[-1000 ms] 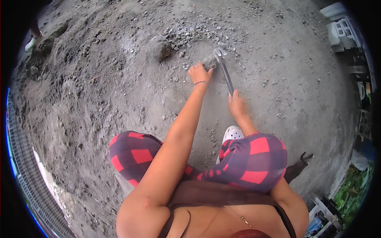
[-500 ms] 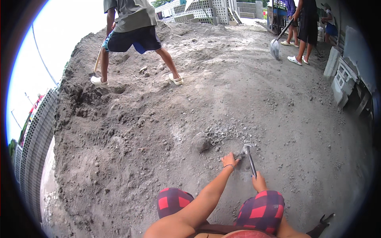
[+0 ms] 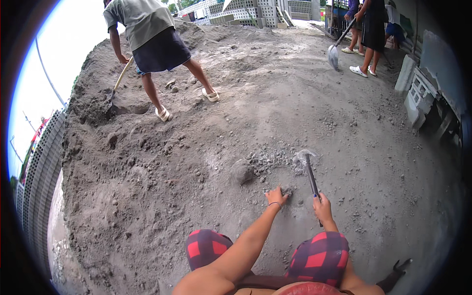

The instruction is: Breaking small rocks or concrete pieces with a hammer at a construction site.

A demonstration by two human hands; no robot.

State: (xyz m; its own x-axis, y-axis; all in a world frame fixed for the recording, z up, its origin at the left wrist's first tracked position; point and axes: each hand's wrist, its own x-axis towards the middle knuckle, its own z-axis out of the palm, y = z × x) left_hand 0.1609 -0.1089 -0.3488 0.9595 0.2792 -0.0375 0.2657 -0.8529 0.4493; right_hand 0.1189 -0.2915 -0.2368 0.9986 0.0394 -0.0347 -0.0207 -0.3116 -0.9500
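My right hand (image 3: 322,209) is closed around the dark handle of a hammer (image 3: 310,173). The hammer's pale, slightly blurred head is at the far end, over or near crushed grey gravel (image 3: 268,160); whether it touches the ground, I cannot tell. Down on the sandy ground, my left hand (image 3: 277,197) has its fingers spread, with a band at the wrist. Small stones (image 3: 288,192) sit beside its thumb and index finger, apparently touching them. A larger rounded grey rock (image 3: 242,171) rests beyond that hand, left of the gravel.
At far left a person (image 3: 152,44) bends over a shovel (image 3: 118,83) in loose soil. Another person (image 3: 371,42) stands at far right with a shovel (image 3: 333,56), others behind. Broken concrete pieces (image 3: 420,98) lean along the right edge. Stacked hollow blocks (image 3: 42,167) line the left.
The hammer head has moved away from the stones by my left hand. My left hand stays low by them. The far-left person has bent forward and shifted their feet. The view has moved slightly.
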